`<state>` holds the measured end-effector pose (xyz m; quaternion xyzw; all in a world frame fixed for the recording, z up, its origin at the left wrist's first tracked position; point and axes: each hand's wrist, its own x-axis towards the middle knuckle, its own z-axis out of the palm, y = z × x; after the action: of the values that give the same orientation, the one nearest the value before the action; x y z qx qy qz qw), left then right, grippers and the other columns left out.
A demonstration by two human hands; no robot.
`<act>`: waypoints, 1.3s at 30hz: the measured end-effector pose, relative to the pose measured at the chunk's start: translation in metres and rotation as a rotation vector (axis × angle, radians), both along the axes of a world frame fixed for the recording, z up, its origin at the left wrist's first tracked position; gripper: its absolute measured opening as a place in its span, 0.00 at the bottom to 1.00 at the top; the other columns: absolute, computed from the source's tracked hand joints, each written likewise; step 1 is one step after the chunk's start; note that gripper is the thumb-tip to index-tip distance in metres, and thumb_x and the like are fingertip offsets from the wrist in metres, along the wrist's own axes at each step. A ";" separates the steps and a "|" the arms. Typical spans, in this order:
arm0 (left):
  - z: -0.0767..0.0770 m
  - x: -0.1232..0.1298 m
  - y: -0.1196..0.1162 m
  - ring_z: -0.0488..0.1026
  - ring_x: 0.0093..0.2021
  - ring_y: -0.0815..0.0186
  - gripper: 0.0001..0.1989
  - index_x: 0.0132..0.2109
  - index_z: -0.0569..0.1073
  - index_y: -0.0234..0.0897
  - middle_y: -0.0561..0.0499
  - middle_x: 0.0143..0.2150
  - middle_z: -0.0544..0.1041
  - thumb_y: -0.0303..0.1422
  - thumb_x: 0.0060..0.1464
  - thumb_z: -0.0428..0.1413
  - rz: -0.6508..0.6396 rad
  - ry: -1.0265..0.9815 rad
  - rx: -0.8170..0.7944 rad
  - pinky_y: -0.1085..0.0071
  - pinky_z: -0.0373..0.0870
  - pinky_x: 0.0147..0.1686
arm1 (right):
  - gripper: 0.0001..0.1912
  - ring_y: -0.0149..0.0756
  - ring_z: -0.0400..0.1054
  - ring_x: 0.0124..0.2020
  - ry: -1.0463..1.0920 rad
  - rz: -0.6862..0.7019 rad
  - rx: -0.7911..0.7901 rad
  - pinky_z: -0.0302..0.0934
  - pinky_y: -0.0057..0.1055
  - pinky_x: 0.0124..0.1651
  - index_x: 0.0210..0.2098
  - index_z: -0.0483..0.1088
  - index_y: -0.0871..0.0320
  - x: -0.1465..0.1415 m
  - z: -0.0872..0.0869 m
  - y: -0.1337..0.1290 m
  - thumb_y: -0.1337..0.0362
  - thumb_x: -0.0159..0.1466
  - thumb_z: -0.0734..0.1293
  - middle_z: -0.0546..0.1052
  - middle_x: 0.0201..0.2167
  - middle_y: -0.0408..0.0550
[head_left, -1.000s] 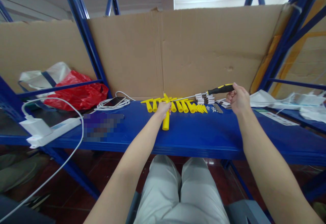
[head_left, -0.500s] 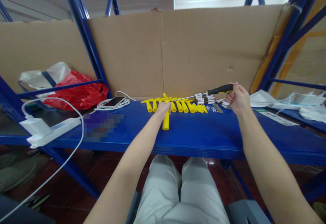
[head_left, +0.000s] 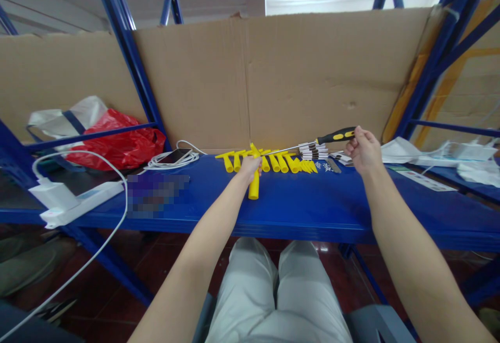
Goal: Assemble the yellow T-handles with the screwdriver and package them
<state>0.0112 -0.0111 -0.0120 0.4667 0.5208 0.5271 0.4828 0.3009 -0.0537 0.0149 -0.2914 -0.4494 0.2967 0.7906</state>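
Betw. L hand (head_left: 251, 168) & R hand (head_left: 364, 150), both closed: yellow tool (head_left: 253, 186) in L, screwdriver (head_left: 335, 135) handle in R.

The left hand (head_left: 251, 167) grips a yellow T-shaped part (head_left: 253, 187) above the blue desk (head_left: 308, 207). The right hand (head_left: 365, 150) holds the handle end of a screwdriver (head_left: 335, 135); its shaft extends to the part. Similar yellow pieces (head_left: 274, 163) lie in a row behind.
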 end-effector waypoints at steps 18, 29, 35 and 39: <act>0.003 0.003 -0.005 0.56 0.12 0.74 0.13 0.24 0.61 0.38 0.60 0.13 0.59 0.18 0.51 0.50 0.044 0.097 0.032 0.76 0.54 0.16 | 0.17 0.26 0.56 0.15 -0.071 0.089 0.028 0.52 0.23 0.15 0.31 0.69 0.53 0.005 -0.002 0.002 0.50 0.53 0.75 0.57 0.14 0.34; 0.004 0.003 -0.005 0.56 0.13 0.75 0.13 0.23 0.60 0.38 0.60 0.14 0.60 0.18 0.50 0.50 0.032 0.103 0.047 0.77 0.54 0.16 | 0.27 0.24 0.53 0.13 0.012 -0.014 -0.067 0.48 0.20 0.12 0.26 0.56 0.53 0.005 -0.008 0.007 0.46 0.51 0.75 0.57 0.13 0.31; 0.003 0.002 -0.005 0.57 0.13 0.74 0.12 0.24 0.61 0.38 0.60 0.13 0.59 0.19 0.50 0.50 0.017 0.115 0.056 0.76 0.56 0.17 | 0.28 0.23 0.51 0.11 0.018 -0.018 -0.083 0.46 0.20 0.11 0.26 0.54 0.53 0.005 -0.007 0.008 0.43 0.51 0.74 0.56 0.13 0.31; 0.004 0.003 -0.005 0.57 0.13 0.74 0.12 0.23 0.61 0.38 0.59 0.13 0.59 0.19 0.50 0.49 0.013 0.119 0.060 0.76 0.56 0.17 | 0.27 0.23 0.49 0.10 0.007 -0.027 -0.068 0.44 0.20 0.11 0.26 0.58 0.53 0.003 -0.006 0.006 0.42 0.49 0.75 0.55 0.11 0.30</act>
<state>0.0139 -0.0162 -0.0085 0.5080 0.5356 0.5168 0.4336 0.3036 -0.0477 0.0085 -0.3233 -0.4324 0.3021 0.7857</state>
